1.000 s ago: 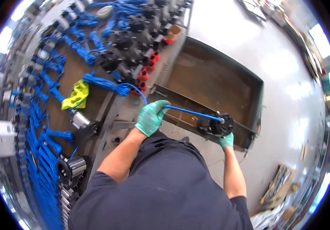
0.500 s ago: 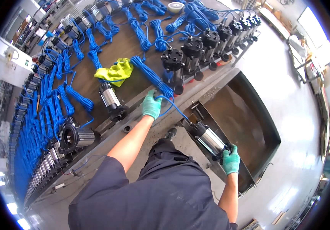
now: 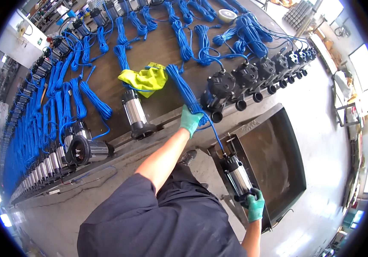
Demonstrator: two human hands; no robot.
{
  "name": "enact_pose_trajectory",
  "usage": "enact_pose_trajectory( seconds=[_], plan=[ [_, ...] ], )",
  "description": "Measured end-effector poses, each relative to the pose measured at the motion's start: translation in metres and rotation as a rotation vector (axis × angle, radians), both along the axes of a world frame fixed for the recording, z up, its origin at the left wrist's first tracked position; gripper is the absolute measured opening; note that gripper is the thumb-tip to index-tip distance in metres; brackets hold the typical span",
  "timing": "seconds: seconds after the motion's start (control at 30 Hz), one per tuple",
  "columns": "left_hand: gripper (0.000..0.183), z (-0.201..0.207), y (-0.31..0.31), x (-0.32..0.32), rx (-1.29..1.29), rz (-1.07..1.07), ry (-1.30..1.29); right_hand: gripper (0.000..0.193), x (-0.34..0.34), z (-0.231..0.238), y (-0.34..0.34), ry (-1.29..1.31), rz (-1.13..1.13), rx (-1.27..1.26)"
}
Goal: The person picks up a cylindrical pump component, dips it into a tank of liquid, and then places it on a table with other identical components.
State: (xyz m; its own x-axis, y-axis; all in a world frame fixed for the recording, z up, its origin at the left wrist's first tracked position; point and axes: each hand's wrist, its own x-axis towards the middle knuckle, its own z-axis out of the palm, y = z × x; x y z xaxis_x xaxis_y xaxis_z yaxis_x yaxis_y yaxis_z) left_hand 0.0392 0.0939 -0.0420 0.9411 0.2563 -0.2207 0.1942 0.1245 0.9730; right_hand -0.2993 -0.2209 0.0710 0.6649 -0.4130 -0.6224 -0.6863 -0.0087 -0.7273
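Note:
My left hand (image 3: 191, 121), in a green glove, is closed round the near end of a coiled blue cable bundle (image 3: 183, 89) at the table edge; some fingers are hidden under the coils. From this bundle a single cable runs down to a silver-and-black cylindrical motor (image 3: 238, 174). The motor lies tilted over the narrow side of a dark metal trough (image 3: 257, 182). My right hand (image 3: 256, 205), gloved too, grips the motor's near black end. Left of the bundle, a yellow-green cloth (image 3: 147, 80) rests on the table behind another upright motor (image 3: 133, 112).
Several black-topped motors (image 3: 221, 88) line the table's right edge. More blue cable bundles (image 3: 94, 100) and motors cover the brown table (image 3: 149, 51) on the left and back. A white roll (image 3: 227, 16) sits at the far side. Grey floor (image 3: 316, 141) extends right of the trough.
The view has shifted. My left hand has moved in under the bundle's near end and closed on it. The cable to the motor hangs straighter. My right hand still grips the motor.

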Motion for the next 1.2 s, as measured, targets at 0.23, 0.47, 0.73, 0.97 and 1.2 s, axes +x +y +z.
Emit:
enact_pose_trajectory(
  seconds=[0.23,0.47,0.73,0.97,1.2],
  plan=[
    [0.039,0.034,0.116,0.046,0.193,0.102,-0.094,0.029,0.076,0.073,0.082,-0.135,-0.007,0.176],
    [0.024,-0.013,0.277,0.198,0.236,0.327,0.087,0.029,0.199,0.061,0.193,-0.128,0.157,0.428],
    [0.012,0.089,0.263,0.175,0.858,0.386,-0.241,0.036,0.311,0.022,0.293,-0.096,0.116,0.549],
    [0.032,0.12,0.221,0.13,1.056,-0.108,-0.576,0.049,0.322,-0.002,0.304,-0.088,0.252,0.536],
    [0.042,0.177,0.089,0.092,0.578,-0.608,-0.33,0.049,0.261,-0.008,0.208,-0.014,0.318,0.594]
  ],
)
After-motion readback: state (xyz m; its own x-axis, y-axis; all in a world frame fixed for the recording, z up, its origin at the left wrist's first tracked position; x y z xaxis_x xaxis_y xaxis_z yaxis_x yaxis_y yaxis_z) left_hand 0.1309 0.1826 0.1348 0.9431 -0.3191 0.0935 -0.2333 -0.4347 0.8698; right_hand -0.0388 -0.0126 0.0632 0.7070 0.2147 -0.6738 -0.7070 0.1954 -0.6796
